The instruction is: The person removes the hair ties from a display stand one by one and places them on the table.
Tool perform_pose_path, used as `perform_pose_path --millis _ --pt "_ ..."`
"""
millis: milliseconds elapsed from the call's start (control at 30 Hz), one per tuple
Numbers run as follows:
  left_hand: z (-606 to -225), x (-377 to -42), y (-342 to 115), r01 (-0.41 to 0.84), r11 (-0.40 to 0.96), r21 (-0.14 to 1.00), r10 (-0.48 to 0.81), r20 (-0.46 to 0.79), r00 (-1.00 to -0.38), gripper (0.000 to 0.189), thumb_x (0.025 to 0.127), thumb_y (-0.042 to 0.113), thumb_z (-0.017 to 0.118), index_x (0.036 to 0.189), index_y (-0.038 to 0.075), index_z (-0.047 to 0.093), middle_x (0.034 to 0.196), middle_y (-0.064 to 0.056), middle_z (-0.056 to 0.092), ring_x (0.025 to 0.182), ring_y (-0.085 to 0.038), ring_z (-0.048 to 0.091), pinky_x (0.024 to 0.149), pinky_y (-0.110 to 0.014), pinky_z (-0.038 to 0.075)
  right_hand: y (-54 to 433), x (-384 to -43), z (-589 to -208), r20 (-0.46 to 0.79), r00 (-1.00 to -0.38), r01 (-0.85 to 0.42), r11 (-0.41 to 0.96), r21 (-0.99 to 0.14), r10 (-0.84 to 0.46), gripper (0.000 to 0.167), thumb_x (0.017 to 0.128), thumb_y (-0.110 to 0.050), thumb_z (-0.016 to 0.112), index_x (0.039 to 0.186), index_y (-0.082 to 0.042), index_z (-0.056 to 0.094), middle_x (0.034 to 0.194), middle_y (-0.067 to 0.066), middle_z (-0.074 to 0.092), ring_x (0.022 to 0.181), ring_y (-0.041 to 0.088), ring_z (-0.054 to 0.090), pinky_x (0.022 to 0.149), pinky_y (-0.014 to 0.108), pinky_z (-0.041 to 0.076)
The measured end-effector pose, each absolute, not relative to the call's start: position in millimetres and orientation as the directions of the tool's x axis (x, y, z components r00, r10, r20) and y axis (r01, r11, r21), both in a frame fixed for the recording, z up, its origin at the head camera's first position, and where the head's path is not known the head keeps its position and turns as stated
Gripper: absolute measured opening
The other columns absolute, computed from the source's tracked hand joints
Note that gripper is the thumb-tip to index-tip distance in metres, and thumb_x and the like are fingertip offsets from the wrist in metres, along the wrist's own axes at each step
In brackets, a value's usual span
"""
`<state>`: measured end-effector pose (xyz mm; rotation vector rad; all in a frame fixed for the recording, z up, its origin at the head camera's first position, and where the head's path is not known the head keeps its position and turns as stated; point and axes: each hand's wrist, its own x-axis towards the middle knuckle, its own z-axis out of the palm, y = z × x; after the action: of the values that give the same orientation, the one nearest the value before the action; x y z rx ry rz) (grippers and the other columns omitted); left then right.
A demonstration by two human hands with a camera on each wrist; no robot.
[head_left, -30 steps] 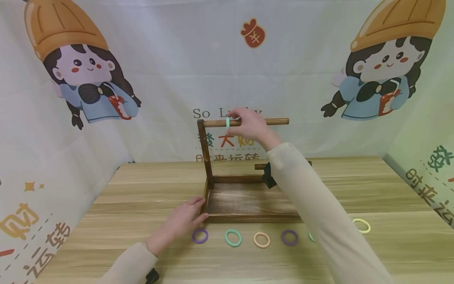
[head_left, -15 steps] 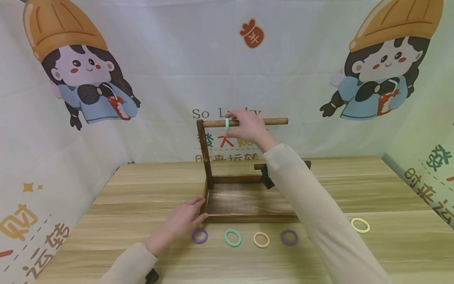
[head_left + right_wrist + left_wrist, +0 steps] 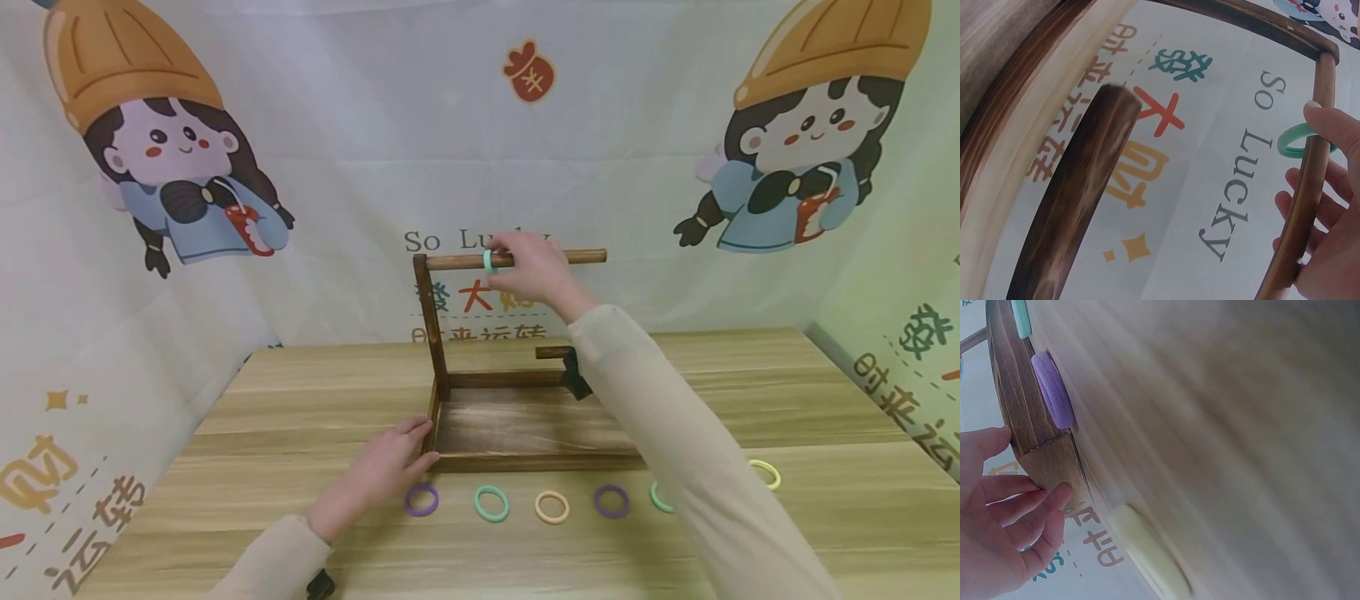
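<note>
My right hand (image 3: 534, 265) is up at the upper bar (image 3: 588, 256) of a dark wooden stand. Its thumb and fingertips pinch a mint-green ring (image 3: 488, 262), and the right wrist view shows this ring (image 3: 1297, 140) encircling the bar. Lower down, my left hand (image 3: 382, 458) rests at the left end of the stand's tray base (image 3: 525, 462). In the left wrist view the thumb and fingers of the left hand (image 3: 1004, 519) lie loosely against the corner of the base (image 3: 1054, 462). A shorter lower bar (image 3: 1075, 194) is partly hidden by my right arm in the head view.
Along the stand's front lie a purple ring (image 3: 422, 500), a green ring (image 3: 491, 503), a peach ring (image 3: 552, 507) and another purple ring (image 3: 612, 501). My right sleeve partly covers further rings. A pale yellow ring (image 3: 1150, 553) lies near my left hand. A printed cloth hangs behind.
My right hand and the mint-green ring have shifted slightly right along the upper bar in the last half second. The left hand stays at the base.
</note>
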<state>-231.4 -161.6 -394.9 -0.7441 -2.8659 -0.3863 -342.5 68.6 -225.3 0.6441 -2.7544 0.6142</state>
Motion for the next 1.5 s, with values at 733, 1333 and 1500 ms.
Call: perform_pose_path --millis 733,1333,1500 --pt "-394.5 -229.2 -161.8 0.491 0.851 0.189 0.451 0.216 -0.866 0.048 0.085 0.027 0.059 0.117 -0.008 0.051 0.12 -0.02 0.049 0.103 -0.035 0.051 0.084 -0.044 0.044 106.7 -341.6 -226.9 0.345 -0.861 -0.489 0.798 -0.353 -0.374 0.045 0.078 -0.032 0.066 0.114 -0.009 0.054 0.109 0.005 0.057 0.1 0.02 0.051 0.09 0.041 0.034" --pt "-393.6 -229.4 -161.8 0.5 0.846 0.186 0.46 0.223 -0.86 0.048 0.085 0.026 0.059 0.117 -0.008 0.051 0.12 -0.02 0.049 0.102 -0.035 0.052 0.083 -0.044 0.044 113.2 -343.0 -226.5 0.337 -0.836 -0.545 0.722 -0.427 -0.432 0.048 0.079 -0.02 0.066 0.122 -0.011 0.046 0.11 0.01 0.057 0.102 0.022 0.052 0.088 0.039 0.04" --pt "-394.3 -229.9 -162.1 0.503 0.845 0.18 0.462 0.229 -0.857 0.048 0.085 0.026 0.059 0.116 -0.008 0.051 0.12 -0.02 0.05 0.102 -0.035 0.052 0.083 -0.044 0.045 115.3 -344.0 -227.8 0.35 -0.826 -0.559 0.719 -0.412 -0.442 0.043 0.08 -0.023 0.065 0.119 -0.01 0.051 0.112 0.01 0.057 0.103 0.022 0.052 0.089 0.039 0.039"
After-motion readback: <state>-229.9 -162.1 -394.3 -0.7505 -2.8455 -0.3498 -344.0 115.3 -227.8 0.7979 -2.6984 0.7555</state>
